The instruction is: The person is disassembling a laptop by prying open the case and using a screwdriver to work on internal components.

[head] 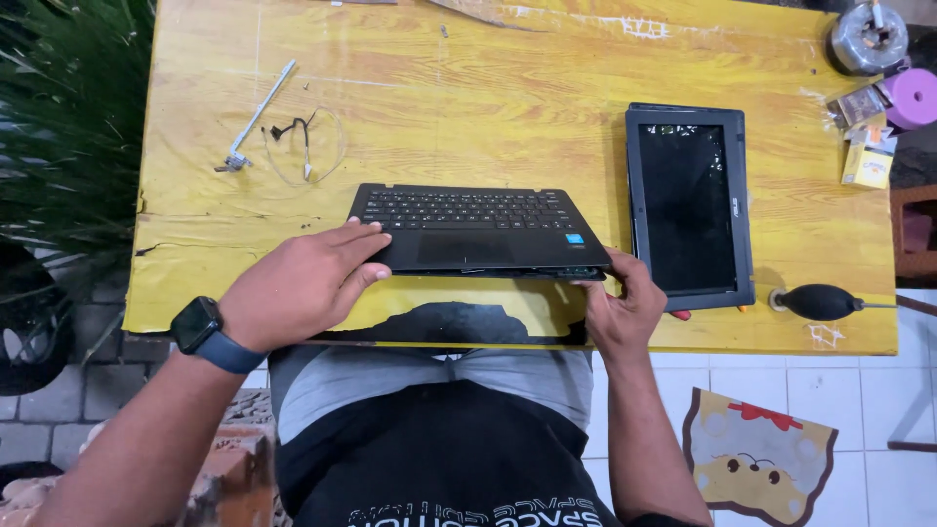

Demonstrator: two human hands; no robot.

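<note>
A black laptop base with keyboard (468,226) lies near the front edge of a worn yellow table (468,88). My left hand (303,285), with a dark smartwatch on the wrist, rests flat against the base's front left corner. My right hand (620,307) grips the front right corner, where the casing looks slightly parted. A detached black screen panel (691,205) lies face up just right of the base.
A metal hinge strip (256,117) and a thin loose cable (305,144) lie at the back left. A black rubber air blower (818,303) sits front right. A tape roll (867,39), purple roll (916,96) and small boxes (869,156) crowd the far right. A plant (59,117) stands left.
</note>
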